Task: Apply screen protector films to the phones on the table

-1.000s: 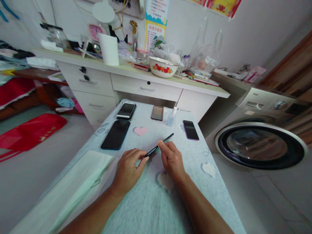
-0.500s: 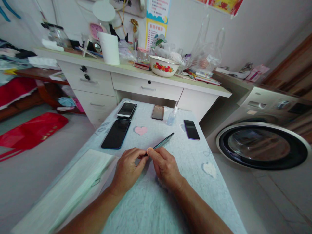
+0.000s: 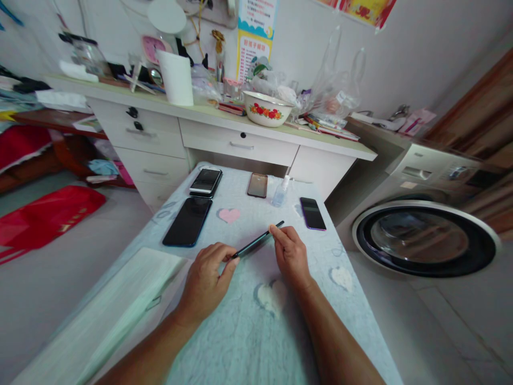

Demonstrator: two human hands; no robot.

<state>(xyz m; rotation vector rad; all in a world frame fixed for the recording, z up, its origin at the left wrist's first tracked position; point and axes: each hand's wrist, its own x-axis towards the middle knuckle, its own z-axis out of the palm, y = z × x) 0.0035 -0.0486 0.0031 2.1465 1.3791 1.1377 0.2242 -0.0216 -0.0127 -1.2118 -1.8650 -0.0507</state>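
Observation:
A thin dark phone [image 3: 253, 245] is held edge-on above the cloth-covered table [image 3: 224, 342]. My left hand [image 3: 208, 275] pinches its near left end between thumb and fingers. Toward the far right end, my right hand [image 3: 292, 251] grips the same phone with thumb and curled fingers. Beyond the hands lie a large black phone [image 3: 187, 222], a white-framed phone [image 3: 206, 181] on top of another dark one, and a brownish phone case [image 3: 257, 185]. A clear spray bottle [image 3: 280, 192] stands beside the case. Farther right rests a phone with a purple edge [image 3: 313, 213].
A folded whitish cloth or paper [image 3: 120, 305] lies along the table's left side. Behind is a white desk [image 3: 240, 145] bearing a flowered bowl [image 3: 267, 109], a paper roll [image 3: 175, 78] and plastic bags. A washing machine [image 3: 428, 176] stands at right, a red bag [image 3: 52, 216] on the left floor.
My right hand has slid along the phone from its near end toward its far right end. My left hand keeps hold of the near end. The view has shifted slightly.

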